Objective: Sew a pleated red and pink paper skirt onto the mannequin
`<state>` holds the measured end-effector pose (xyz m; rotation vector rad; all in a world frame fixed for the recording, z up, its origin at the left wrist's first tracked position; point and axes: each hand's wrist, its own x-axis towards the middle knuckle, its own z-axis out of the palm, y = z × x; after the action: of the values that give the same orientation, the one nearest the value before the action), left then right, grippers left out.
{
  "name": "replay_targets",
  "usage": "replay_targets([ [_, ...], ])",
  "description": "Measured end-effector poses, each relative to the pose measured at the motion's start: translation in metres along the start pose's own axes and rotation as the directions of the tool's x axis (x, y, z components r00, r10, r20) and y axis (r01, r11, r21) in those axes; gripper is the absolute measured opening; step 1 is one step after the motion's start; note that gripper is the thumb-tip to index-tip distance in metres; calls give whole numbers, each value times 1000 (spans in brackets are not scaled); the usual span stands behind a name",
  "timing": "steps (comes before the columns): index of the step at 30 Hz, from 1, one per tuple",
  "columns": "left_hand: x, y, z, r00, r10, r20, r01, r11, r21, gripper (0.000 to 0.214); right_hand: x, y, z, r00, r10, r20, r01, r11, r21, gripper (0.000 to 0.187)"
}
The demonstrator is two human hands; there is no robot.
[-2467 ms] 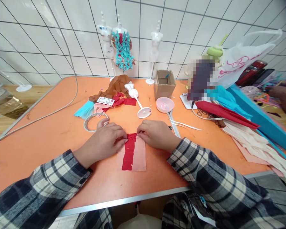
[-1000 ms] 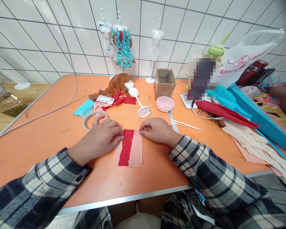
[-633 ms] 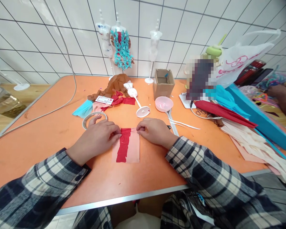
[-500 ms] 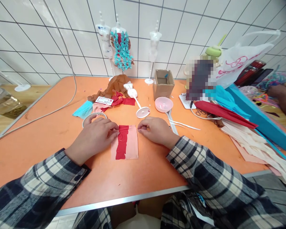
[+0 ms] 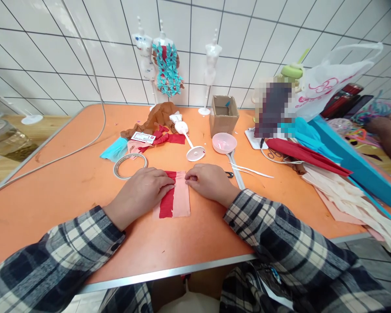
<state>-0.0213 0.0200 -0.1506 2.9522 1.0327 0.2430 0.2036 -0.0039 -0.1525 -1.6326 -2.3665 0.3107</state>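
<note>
A pink crepe paper piece (image 5: 181, 203) lies flat before me, with a red crepe paper strip (image 5: 166, 208) running down its left half. My left hand (image 5: 141, 191) reaches over the strip from the left, finger and thumb closed together at its upper part. At the pink piece's upper right edge, the bent fingers of my right hand (image 5: 207, 180) pinch the paper. The fingertips of both hands are close together, and the paper beneath them is partly hidden. A tape roll (image 5: 116, 169) lies just beyond my left hand.
Farther back are a white mannequin (image 5: 181, 127) lying down, brown crepe paper (image 5: 161, 116), a pink bowl (image 5: 224, 143) and a cardboard box (image 5: 223, 124). Small mannequins stand along the wall. Folded paper and a blue box (image 5: 355, 161) fill the right side. Another person's hand (image 5: 382, 130) shows far right.
My left hand has moved right, from the red strip's left edge onto the strip, uncovering the tape roll. My right hand has shifted slightly left onto the pink paper's edge.
</note>
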Motion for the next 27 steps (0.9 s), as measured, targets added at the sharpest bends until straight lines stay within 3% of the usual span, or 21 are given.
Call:
replay_targets([
  [10,0,0,0,1000,-8,-18,8,1000,14,28,3,3,3,998,-11,-61,10,1000,-16,21],
  [20,0,-5,1,999,-41,21,41,998,37,28,4,3,4,999,-22,-30,21,999,-39,19],
  [27,4,4,-4,997,-79,23,78,996,35,28,5,-2,2,999,-33,3,33,996,-86,21],
])
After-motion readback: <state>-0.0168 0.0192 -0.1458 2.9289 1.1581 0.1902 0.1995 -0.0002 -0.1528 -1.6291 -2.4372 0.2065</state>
